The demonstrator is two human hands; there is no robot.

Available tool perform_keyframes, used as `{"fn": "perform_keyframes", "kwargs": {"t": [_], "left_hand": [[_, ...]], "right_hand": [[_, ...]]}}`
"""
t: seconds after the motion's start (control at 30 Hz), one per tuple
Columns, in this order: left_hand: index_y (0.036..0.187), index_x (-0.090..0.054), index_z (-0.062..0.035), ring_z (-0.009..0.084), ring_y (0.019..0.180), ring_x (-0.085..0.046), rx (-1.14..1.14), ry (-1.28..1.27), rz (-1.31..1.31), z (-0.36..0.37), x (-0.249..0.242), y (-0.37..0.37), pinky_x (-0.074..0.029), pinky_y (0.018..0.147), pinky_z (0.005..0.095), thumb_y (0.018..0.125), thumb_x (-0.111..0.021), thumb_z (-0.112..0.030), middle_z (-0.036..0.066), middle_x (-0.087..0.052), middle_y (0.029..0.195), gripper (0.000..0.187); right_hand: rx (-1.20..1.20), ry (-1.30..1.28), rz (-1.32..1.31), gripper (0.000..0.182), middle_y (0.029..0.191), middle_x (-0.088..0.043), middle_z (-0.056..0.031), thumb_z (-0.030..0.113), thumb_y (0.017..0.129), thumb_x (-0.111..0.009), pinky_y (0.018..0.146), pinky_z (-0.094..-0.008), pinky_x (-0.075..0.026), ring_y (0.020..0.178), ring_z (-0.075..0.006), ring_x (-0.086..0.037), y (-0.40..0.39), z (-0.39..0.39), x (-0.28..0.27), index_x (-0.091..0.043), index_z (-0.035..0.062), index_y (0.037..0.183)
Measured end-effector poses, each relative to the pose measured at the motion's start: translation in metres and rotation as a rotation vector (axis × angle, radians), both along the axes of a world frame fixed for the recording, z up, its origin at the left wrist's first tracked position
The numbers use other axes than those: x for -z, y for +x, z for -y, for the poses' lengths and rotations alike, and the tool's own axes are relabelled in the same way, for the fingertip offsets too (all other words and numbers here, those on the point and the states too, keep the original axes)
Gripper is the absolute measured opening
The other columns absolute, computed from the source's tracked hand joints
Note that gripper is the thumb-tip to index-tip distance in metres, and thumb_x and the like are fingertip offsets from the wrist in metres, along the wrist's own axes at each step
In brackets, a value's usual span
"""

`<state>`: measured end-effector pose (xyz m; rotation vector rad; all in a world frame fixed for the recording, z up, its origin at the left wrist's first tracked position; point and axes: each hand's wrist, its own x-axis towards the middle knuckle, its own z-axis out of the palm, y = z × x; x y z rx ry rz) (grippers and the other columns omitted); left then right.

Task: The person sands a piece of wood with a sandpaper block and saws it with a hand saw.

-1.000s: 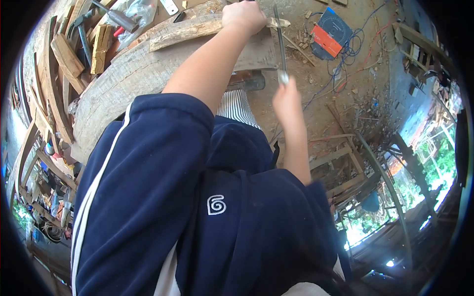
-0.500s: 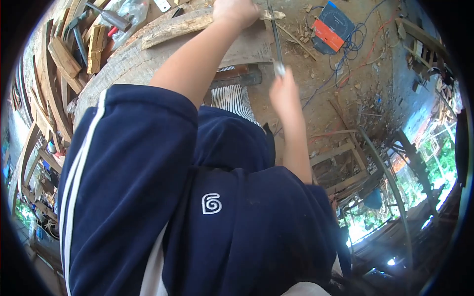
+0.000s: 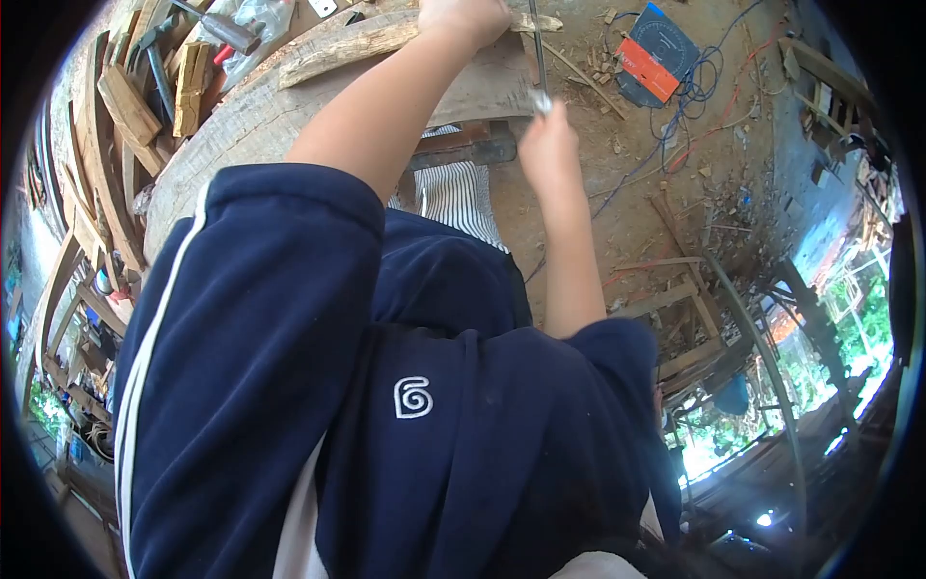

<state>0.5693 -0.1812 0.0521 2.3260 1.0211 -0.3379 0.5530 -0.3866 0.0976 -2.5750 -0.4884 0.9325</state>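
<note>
At the top centre my left hand presses on a rough, pale strip of wood lying across a thick grey wooden slab; its fingers are partly cut off by the frame's top edge. To the right, my right hand is closed on the light-coloured handle of a long thin dark saw-like tool. The tool's blade runs upward across the right end of the strip, just beside my left hand. Motion blurs my right hand a little.
Hammer, wood blocks and a plastic bag lie at the upper left. A black and orange disc-shaped packet and blue cord are on the dirt floor at right. A wooden frame stands lower right.
My right hand and the tool have moved slightly up and to the left. My left hand stays on the strip.
</note>
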Motion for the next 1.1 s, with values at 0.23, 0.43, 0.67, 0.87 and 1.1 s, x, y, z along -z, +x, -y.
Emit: {"fn": "perform_keyframes", "kwargs": {"t": [0.23, 0.43, 0.67, 0.87, 1.1], "left_hand": [[0.089, -0.076, -0.0015, 0.0371, 0.09, -0.071, 0.002, -0.012, -0.026, 0.001, 0.001, 0.003, -0.055, 0.082, 0.0463, 0.085, -0.051, -0.029, 0.024, -0.072, 0.093, 0.038], [0.088, -0.076, -0.0014, 0.0388, 0.089, -0.071, 0.01, 0.007, -0.019, -0.004, 0.011, 0.004, -0.055, 0.081, 0.048, 0.085, -0.051, -0.029, 0.025, -0.071, 0.092, 0.038], [0.088, -0.075, -0.001, 0.0392, 0.087, -0.071, -0.005, -0.019, 0.036, -0.002, 0.003, -0.003, -0.055, 0.08, 0.0483, 0.085, -0.05, -0.029, 0.025, -0.071, 0.091, 0.037], [0.088, -0.075, 0.0001, 0.0399, 0.087, -0.071, 0.032, 0.023, 0.03, 0.004, 0.011, -0.005, -0.056, 0.08, 0.0482, 0.085, -0.05, -0.027, 0.026, -0.071, 0.09, 0.037], [0.088, -0.075, -0.0001, 0.0397, 0.088, -0.071, 0.02, 0.043, 0.042, 0.001, 0.014, -0.001, -0.056, 0.08, 0.0481, 0.084, -0.05, -0.027, 0.026, -0.071, 0.09, 0.037]], "right_hand": [[-0.01, -0.057, -0.021, 0.023, 0.095, -0.064, -0.0329, 0.017, 0.099, -0.045, 0.075, -0.0558, -0.05, 0.093, -0.0514, -0.062, 0.025, -0.028, 0.005, -0.051, -0.0016, 0.112], [0.056, -0.009, -0.031, 0.022, 0.094, -0.064, -0.0322, 0.013, 0.098, -0.047, 0.075, -0.0531, -0.051, 0.094, -0.0502, -0.062, -0.012, 0.04, -0.017, -0.052, -0.0017, 0.114], [0.015, -0.063, -0.04, 0.02, 0.099, -0.065, -0.0315, 0.014, 0.099, -0.047, 0.077, -0.0529, -0.05, 0.098, -0.0501, -0.062, 0.002, 0.012, -0.005, -0.053, 0.0007, 0.112], [0.027, -0.013, -0.062, 0.019, 0.097, -0.066, -0.0319, 0.008, 0.096, -0.047, 0.077, -0.0554, -0.052, 0.096, -0.0483, -0.064, -0.008, 0.028, -0.021, -0.051, -0.0006, 0.112], [0.104, 0.067, -0.024, 0.023, 0.095, -0.065, -0.0317, 0.016, 0.098, -0.047, 0.077, -0.0544, -0.051, 0.094, -0.05, -0.063, -0.03, 0.048, -0.001, -0.053, 0.0012, 0.115]]}}
